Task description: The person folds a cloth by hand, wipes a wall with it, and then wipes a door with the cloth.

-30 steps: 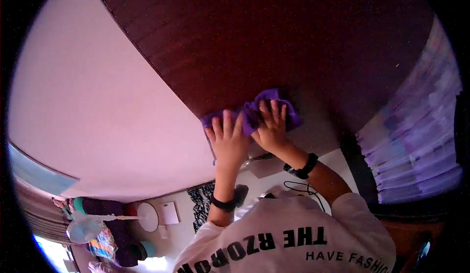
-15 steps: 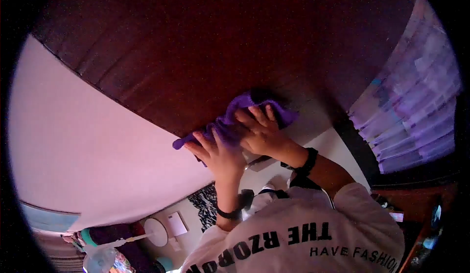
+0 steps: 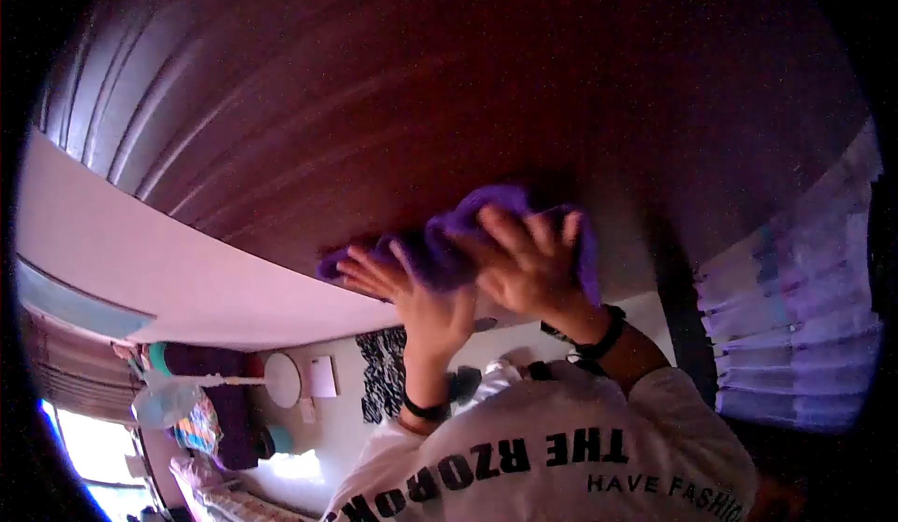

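A crumpled purple cloth (image 3: 454, 265) lies bunched against a large dark reddish-brown panel (image 3: 421, 120). My left hand (image 3: 430, 316) rests on its left part, fingers stretched out and apart. On the right part, my right hand (image 3: 538, 274) presses with its fingers spread; they are slightly blurred. Both palms lie over the cloth rather than wrapping round it, and part of it is hidden beneath them. Each wrist wears a dark band.
A pale pink wall (image 3: 187, 269) borders the panel on the left. Purple curtains (image 3: 790, 335) hang at the right. Lower left are a standing fan (image 3: 168, 402), a patterned black-and-white cloth (image 3: 381, 372) and a bright window (image 3: 94, 447).
Both hands and the cloth have shifted slightly, the right hand moving a little rightward with its side of the cloth. The camera view has tilted, showing more of the room and window.
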`<state>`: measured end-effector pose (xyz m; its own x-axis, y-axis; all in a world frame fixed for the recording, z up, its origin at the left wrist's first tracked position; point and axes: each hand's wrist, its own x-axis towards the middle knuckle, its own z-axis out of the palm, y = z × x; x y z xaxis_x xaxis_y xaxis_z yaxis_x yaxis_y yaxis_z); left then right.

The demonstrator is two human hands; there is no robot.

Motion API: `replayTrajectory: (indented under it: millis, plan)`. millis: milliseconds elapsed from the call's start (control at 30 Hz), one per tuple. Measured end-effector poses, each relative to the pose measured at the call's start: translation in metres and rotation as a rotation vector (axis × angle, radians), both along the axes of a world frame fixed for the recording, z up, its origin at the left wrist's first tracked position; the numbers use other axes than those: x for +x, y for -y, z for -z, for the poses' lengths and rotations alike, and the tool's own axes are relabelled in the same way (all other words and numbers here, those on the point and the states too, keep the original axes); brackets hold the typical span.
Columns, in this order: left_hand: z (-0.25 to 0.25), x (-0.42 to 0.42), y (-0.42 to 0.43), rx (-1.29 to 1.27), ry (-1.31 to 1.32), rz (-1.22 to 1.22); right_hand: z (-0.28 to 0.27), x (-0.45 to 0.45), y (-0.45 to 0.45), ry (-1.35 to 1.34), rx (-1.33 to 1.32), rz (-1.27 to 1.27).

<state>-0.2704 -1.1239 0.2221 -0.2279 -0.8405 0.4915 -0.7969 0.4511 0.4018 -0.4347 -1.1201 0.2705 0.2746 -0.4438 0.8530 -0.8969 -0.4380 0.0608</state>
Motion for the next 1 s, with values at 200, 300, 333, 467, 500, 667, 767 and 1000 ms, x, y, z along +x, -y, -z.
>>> replayTrajectory:
  millis: [200, 300, 333, 467, 500, 667, 767, 1000]
  plan:
    - [-0.033, -0.122, -0.002, -0.462, 0.093, -0.05, 0.029, -0.105, 0.004, 0.063, -0.144, 0.221]
    - [-0.016, -0.156, -0.006, -0.486, 0.101, -0.05, 0.057, -0.143, 0.005, -0.015, -0.212, 0.189]
    - [-0.013, -0.166, -0.01, -0.477, 0.06, -0.065, 0.068, -0.149, 0.004, 0.067, -0.206, 0.172]
    - [-0.003, -0.182, -0.024, -0.388, 0.033, -0.145, 0.072, -0.159, -0.012, 0.127, -0.065, 0.077]
    - [-0.008, -0.181, -0.029, -0.369, 0.028, -0.189, 0.071, -0.159, -0.013, 0.123, -0.031, 0.074]
    - [-0.028, -0.171, -0.024, -0.287, 0.119, -0.14, 0.065, -0.156, -0.014, 0.181, 0.084, 0.017]
    - [-0.031, -0.159, -0.013, -0.42, 0.124, -0.138, 0.051, -0.142, -0.012, 0.176, 0.122, 0.044]
    - [-0.019, -0.117, -0.029, -0.324, -0.012, -0.244, 0.05, -0.103, -0.015, 0.01, 0.065, 0.064]
